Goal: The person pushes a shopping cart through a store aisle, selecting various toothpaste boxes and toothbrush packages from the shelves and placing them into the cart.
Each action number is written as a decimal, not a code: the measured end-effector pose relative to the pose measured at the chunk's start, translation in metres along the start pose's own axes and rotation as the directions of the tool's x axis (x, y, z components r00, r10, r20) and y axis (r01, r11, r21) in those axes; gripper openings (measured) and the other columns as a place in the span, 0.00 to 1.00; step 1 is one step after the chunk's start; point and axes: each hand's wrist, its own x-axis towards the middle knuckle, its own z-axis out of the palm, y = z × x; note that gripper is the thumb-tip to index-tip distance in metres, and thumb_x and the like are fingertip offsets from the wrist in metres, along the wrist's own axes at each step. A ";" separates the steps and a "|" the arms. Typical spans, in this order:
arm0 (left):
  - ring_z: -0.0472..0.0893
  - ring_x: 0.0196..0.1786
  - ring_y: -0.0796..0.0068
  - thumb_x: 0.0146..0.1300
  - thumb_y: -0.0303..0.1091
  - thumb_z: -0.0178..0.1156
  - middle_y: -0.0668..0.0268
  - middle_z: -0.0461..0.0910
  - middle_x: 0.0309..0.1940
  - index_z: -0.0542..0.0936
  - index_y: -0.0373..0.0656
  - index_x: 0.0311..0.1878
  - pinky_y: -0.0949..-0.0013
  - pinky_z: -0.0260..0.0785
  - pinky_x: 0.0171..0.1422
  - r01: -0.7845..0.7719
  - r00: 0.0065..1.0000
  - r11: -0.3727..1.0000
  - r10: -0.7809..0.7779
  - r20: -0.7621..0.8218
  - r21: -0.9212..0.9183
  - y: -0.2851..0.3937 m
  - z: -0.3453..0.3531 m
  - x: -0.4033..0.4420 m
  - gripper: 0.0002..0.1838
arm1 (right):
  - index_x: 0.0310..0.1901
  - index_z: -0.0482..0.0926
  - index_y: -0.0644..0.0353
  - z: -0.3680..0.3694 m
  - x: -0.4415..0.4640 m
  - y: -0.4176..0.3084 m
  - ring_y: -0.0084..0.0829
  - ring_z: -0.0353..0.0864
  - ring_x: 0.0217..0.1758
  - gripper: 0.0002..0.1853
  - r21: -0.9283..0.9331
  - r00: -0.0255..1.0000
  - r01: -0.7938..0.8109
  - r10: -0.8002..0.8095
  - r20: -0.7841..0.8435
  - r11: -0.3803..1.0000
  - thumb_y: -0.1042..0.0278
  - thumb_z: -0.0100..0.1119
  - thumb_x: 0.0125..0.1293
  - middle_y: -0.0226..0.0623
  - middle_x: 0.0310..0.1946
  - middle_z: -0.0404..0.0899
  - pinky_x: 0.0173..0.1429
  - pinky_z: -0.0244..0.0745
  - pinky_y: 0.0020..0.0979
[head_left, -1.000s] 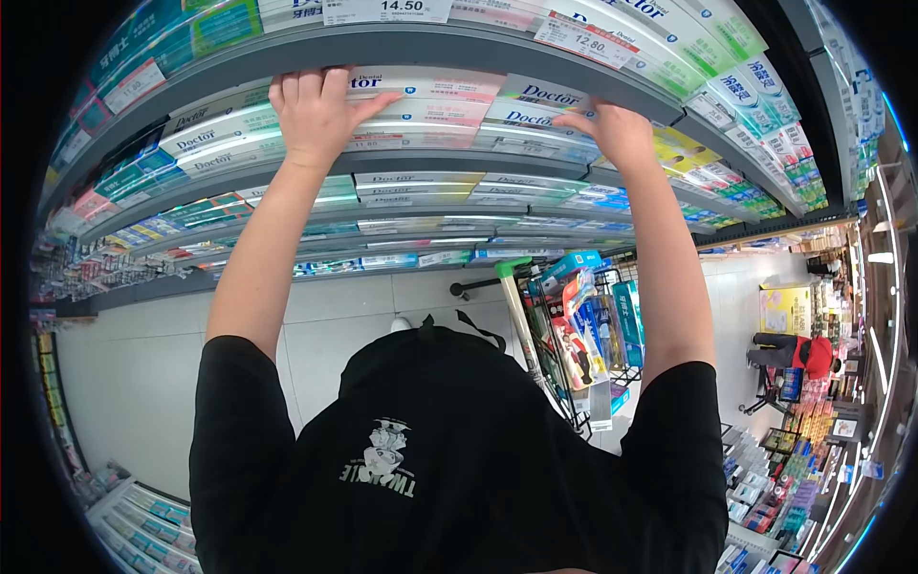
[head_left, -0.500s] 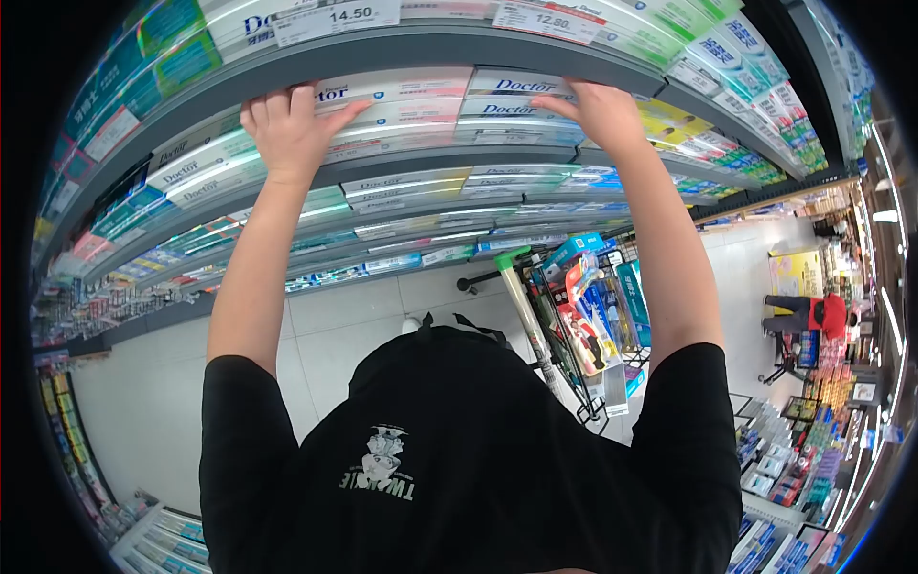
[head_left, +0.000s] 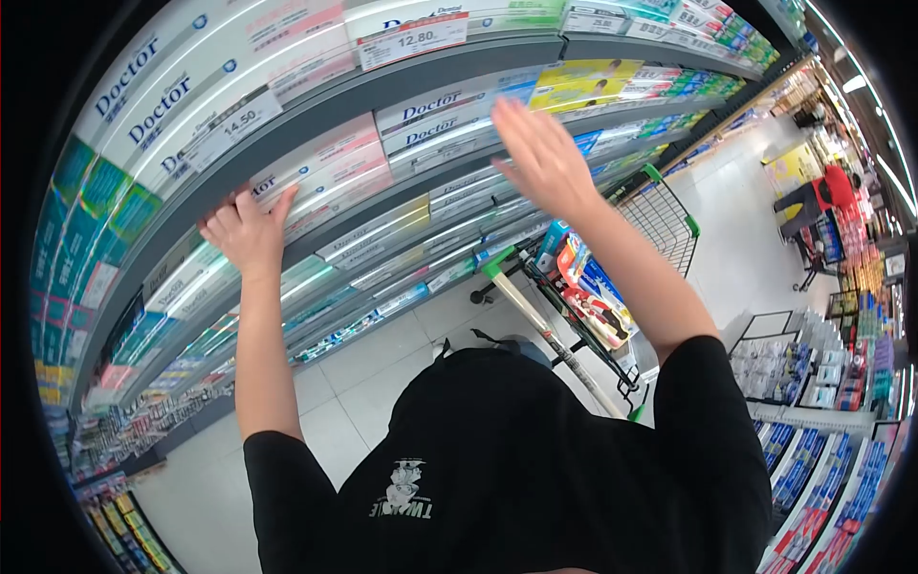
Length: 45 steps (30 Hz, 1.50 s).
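My left hand (head_left: 247,231) is at a row of white and pink "Doctor" toothpaste boxes (head_left: 344,170) under a grey shelf edge. Its fingers curl over the boxes at the left end, and the thumb lies along their front. The fingertips are partly hidden. My right hand (head_left: 550,158) is slightly blurred, held in front of the shelf with fingers stretched out and nothing in it. Behind and left of it are white and blue "Doctor" boxes (head_left: 430,132); yellow boxes (head_left: 585,86) stand further right.
A shopping cart (head_left: 660,225) with a green-ended handle (head_left: 540,330) stands to my right, holding several packaged goods (head_left: 593,297). Price tags (head_left: 413,40) line the upper shelf edge. A person in a red top (head_left: 835,189) is further down the aisle. More stocked shelves (head_left: 813,478) stand at lower right.
My right hand has come away from the white and blue boxes and opened out in front of the shelf. My left hand stays on the toothpaste boxes. The view has turned rightward.
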 end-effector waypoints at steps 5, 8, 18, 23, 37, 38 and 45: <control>0.72 0.61 0.45 0.60 0.74 0.68 0.55 0.73 0.51 0.81 0.43 0.60 0.35 0.62 0.70 0.010 0.997 0.999 -0.006 0.071 -0.049 0.004 -0.010 0.001 0.43 | 0.55 0.82 0.61 -0.054 -0.152 -0.056 0.43 0.83 0.59 0.20 0.304 0.918 -0.200 0.070 0.390 0.931 0.67 0.73 0.63 0.42 0.57 0.84 0.63 0.78 0.44; 0.66 0.71 0.36 0.65 0.68 0.67 0.47 0.71 0.62 0.75 0.37 0.69 0.30 0.56 0.75 0.085 0.986 0.987 -0.063 0.152 -0.138 0.017 -0.023 0.001 0.45 | 0.51 0.82 0.60 -0.098 -0.249 -0.096 0.42 0.83 0.53 0.14 0.252 0.759 -0.379 0.144 0.635 0.890 0.63 0.70 0.68 0.40 0.50 0.84 0.60 0.77 0.42; 0.53 0.87 0.44 0.73 0.52 0.62 0.48 0.58 0.84 0.60 0.38 0.83 0.34 0.36 0.88 0.268 0.745 0.460 0.458 0.485 -0.846 0.195 -0.086 -0.117 0.44 | 0.35 0.91 0.58 -0.168 -0.364 -0.217 0.58 0.86 0.41 0.40 -0.530 -0.304 -0.829 0.656 0.691 0.175 0.28 0.42 0.78 0.54 0.32 0.87 0.49 0.80 0.54; 0.53 0.86 0.45 0.76 0.60 0.56 0.54 0.61 0.83 0.67 0.47 0.81 0.35 0.38 0.88 0.156 0.564 0.202 0.786 0.255 -0.967 0.295 -0.116 -0.136 0.38 | 0.43 0.92 0.55 -0.170 -0.353 -0.215 0.54 0.87 0.49 0.43 -0.575 -0.448 -0.816 0.556 0.700 0.066 0.24 0.35 0.78 0.52 0.40 0.89 0.55 0.80 0.52; 0.64 0.80 0.48 0.64 0.68 0.65 0.57 0.73 0.70 0.81 0.47 0.61 0.32 0.42 0.87 0.086 0.589 0.255 0.767 0.256 -0.963 0.301 -0.151 -0.166 0.35 | 0.38 0.90 0.60 -0.189 -0.348 -0.264 0.57 0.86 0.48 0.45 -0.539 -0.404 -0.841 0.610 0.682 0.044 0.24 0.36 0.77 0.57 0.39 0.88 0.56 0.79 0.53; 0.63 0.81 0.51 0.63 0.74 0.62 0.57 0.75 0.69 0.82 0.48 0.62 0.33 0.39 0.88 0.126 0.547 0.268 0.785 0.292 -0.955 0.298 -0.155 -0.169 0.40 | 0.37 0.91 0.59 -0.188 -0.350 -0.270 0.56 0.87 0.48 0.45 -0.534 -0.398 -0.844 0.610 0.685 0.048 0.23 0.36 0.77 0.56 0.39 0.88 0.56 0.79 0.53; 0.62 0.82 0.46 0.63 0.80 0.56 0.52 0.76 0.69 0.81 0.44 0.63 0.35 0.38 0.89 0.043 0.500 0.342 0.806 0.317 -0.939 0.260 -0.194 -0.188 0.46 | 0.38 0.91 0.61 -0.200 -0.343 -0.324 0.62 0.86 0.45 0.42 -0.521 -0.292 -0.845 0.712 0.639 0.122 0.28 0.40 0.78 0.61 0.35 0.86 0.53 0.79 0.55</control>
